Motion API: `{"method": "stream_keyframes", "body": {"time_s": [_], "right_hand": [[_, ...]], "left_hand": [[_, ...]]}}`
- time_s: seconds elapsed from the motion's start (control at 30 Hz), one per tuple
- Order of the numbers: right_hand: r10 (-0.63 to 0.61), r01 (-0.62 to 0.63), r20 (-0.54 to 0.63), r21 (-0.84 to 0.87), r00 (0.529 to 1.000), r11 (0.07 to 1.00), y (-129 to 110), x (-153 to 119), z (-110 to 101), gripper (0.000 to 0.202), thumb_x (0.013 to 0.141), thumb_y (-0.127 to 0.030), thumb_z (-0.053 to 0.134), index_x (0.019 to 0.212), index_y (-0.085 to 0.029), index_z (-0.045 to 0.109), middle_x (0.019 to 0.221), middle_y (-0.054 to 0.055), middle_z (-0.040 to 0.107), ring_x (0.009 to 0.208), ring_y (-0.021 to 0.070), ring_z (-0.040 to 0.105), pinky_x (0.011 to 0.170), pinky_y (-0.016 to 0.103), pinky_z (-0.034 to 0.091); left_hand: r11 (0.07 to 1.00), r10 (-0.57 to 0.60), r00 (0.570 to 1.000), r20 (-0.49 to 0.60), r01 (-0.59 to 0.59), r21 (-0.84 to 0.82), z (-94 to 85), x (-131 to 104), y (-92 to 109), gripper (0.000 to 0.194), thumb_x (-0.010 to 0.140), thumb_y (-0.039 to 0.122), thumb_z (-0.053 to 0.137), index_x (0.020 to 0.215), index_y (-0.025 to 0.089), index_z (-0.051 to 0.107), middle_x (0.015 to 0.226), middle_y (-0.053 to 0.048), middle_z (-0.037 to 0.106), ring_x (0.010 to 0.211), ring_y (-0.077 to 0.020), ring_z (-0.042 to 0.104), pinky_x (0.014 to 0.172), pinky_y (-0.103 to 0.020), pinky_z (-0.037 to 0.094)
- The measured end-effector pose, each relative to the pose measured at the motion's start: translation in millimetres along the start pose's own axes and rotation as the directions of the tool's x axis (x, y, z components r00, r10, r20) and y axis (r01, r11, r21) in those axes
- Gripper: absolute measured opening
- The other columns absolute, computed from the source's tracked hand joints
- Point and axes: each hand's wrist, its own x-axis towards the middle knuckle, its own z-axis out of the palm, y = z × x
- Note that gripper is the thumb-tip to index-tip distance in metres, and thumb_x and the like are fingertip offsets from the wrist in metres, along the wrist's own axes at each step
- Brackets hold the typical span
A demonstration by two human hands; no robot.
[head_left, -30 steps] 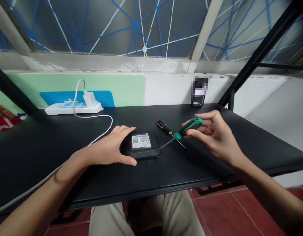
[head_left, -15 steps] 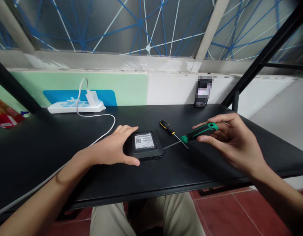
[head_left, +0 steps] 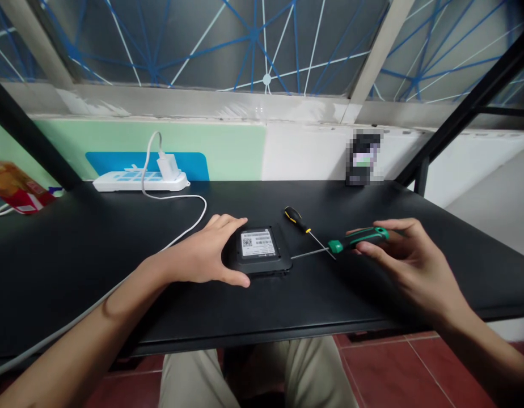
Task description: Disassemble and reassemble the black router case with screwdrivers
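A flat black drive (head_left: 279, 249) with a white printed label (head_left: 258, 243) lies on the black table. My left hand (head_left: 206, 249) holds it from the left, thumb at its near edge and fingers at its far edge. My right hand (head_left: 415, 260) grips a green-and-black screwdriver (head_left: 364, 238) by the handle between thumb and fingers. The thin shaft points left, and its tip meets the right edge of the drive. Behind that shaft lies a second screwdriver (head_left: 296, 219), black and yellow, its shaft passing close to the green one's.
A white power strip (head_left: 143, 182) with a plugged-in charger (head_left: 168, 166) stands at the back left. Its white cable (head_left: 206, 207) runs beneath my left arm. A red-and-orange package (head_left: 19, 187) sits far left. A blurred-out dark device (head_left: 362, 161) leans against the wall.
My view has shifted slightly, so everything sits further right. My right hand has lowered the green screwdriver's handle, making the shaft flatter. My left hand stays around the drive.
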Motion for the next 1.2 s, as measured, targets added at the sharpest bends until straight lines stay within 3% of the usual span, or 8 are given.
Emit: {"method": "stream_keyframes", "body": {"time_s": [0.1, 0.27, 0.4, 0.57, 0.73, 0.87, 1.0, 1.2], "right_hand": [[0.088, -0.069, 0.113, -0.166, 0.99, 0.984, 11.0, -0.2, -10.5, 0.046, 0.071, -0.051, 0.082, 0.101, -0.028, 0.057, 0.079, -0.003, 0.072, 0.073, 0.0129, 0.068, 0.063, 0.018, 0.053], [0.171, -0.055, 0.299, -0.36, 0.939, 0.931, 15.1, 3.0, -26.0, 0.044, 0.075, -0.055, 0.076, 0.107, -0.026, 0.068, 0.096, 0.004, 0.072, 0.075, 0.0185, 0.067, 0.049, 0.021, 0.05], [0.191, -0.135, 0.265, -0.214, 0.945, 0.968, 11.8, 3.1, -28.9, 0.034, 0.075, -0.048, 0.08, 0.103, -0.03, 0.072, 0.089, 0.005, 0.075, 0.073, 0.0206, 0.07, 0.053, 0.024, 0.057], [0.242, -0.265, 0.171, 0.126, 0.955, 0.956, 12.1, 13.6, -17.2, 0.03, 0.077, -0.045, 0.08, 0.102, -0.03, 0.071, 0.076, 0.002, 0.074, 0.076, 0.0203, 0.075, 0.071, 0.026, 0.063], [0.072, -0.091, 0.072, 0.319, 0.995, 0.943, 0.7, 59.9, 15.2, 0.021, 0.083, -0.038, 0.076, 0.096, -0.023, 0.068, 0.095, 0.005, 0.074, 0.092, 0.0195, 0.076, 0.101, 0.033, 0.059], [-0.155, 0.128, 0.067, 0.297, 0.986, 0.946, -8.2, 91.4, 50.2, 0.036, 0.08, -0.044, 0.077, 0.104, -0.025, 0.058, 0.096, 0.003, 0.071, 0.095, 0.0199, 0.076, 0.096, 0.039, 0.062], [-0.196, 0.173, 0.059, 0.271, 0.979, 0.947, -10.1, 84.1, 68.0, 0.039, 0.085, -0.048, 0.071, 0.113, -0.027, 0.053, 0.098, 0.003, 0.071, 0.092, 0.0198, 0.076, 0.089, 0.038, 0.064], [-0.168, 0.136, 0.139, 0.216, 0.976, 0.967, -13.8, 59.4, 56.7, 0.042, 0.086, -0.045, 0.071, 0.12, -0.027, 0.054, 0.103, 0.005, 0.073, 0.088, 0.0187, 0.076, 0.08, 0.033, 0.066]], "left_hand": [[1.0, 0.011, 1.0, -0.014, -0.011, -0.001, 1.0, 0.3, -1.0, 0.11, 0.069, 0.069, 0.074, 0.155, 0.018, 0.029, 0.153, -0.017, 0.039, 0.14, -0.0387, 0.035, 0.116, -0.054, 0.033], [1.0, 0.024, 0.999, -0.021, -0.024, 0.0, -0.8, -1.0, -0.3, 0.104, 0.069, 0.068, 0.075, 0.151, 0.02, 0.034, 0.148, -0.016, 0.043, 0.137, -0.0369, 0.039, 0.114, -0.054, 0.035], [1.0, 0.019, 1.0, -0.012, -0.019, -0.001, -2.1, -1.0, 0.0, 0.105, 0.069, 0.068, 0.076, 0.152, 0.019, 0.033, 0.148, -0.016, 0.042, 0.137, -0.0372, 0.038, 0.114, -0.053, 0.035], [1.0, 0.021, 1.0, -0.008, -0.021, -0.011, -2.9, -1.1, 0.2, 0.106, 0.07, 0.069, 0.075, 0.152, 0.019, 0.032, 0.15, -0.016, 0.041, 0.139, -0.0379, 0.037, 0.115, -0.053, 0.035], [1.0, 0.023, 1.0, -0.009, -0.023, -0.003, -4.6, -2.2, -0.5, 0.106, 0.069, 0.07, 0.076, 0.152, 0.02, 0.033, 0.148, -0.015, 0.044, 0.137, -0.0378, 0.04, 0.114, -0.051, 0.035], [1.0, 0.016, 1.0, -0.003, -0.016, 0.0, -5.1, -2.9, -3.1, 0.105, 0.07, 0.07, 0.077, 0.152, 0.021, 0.033, 0.15, -0.015, 0.043, 0.139, -0.0372, 0.039, 0.116, -0.052, 0.034], [1.0, -0.015, 1.0, 0.018, 0.015, -0.006, -7.2, -5.0, -5.2, 0.108, 0.068, 0.07, 0.077, 0.153, 0.022, 0.03, 0.154, -0.016, 0.039, 0.143, -0.0394, 0.034, 0.117, -0.056, 0.031], [0.997, -0.07, 0.996, 0.06, 0.072, -0.031, -12.2, -11.3, -10.1, 0.114, 0.065, 0.066, 0.081, 0.155, 0.024, 0.026, 0.157, -0.015, 0.033, 0.147, -0.0426, 0.026, 0.118, -0.058, 0.028]]}}
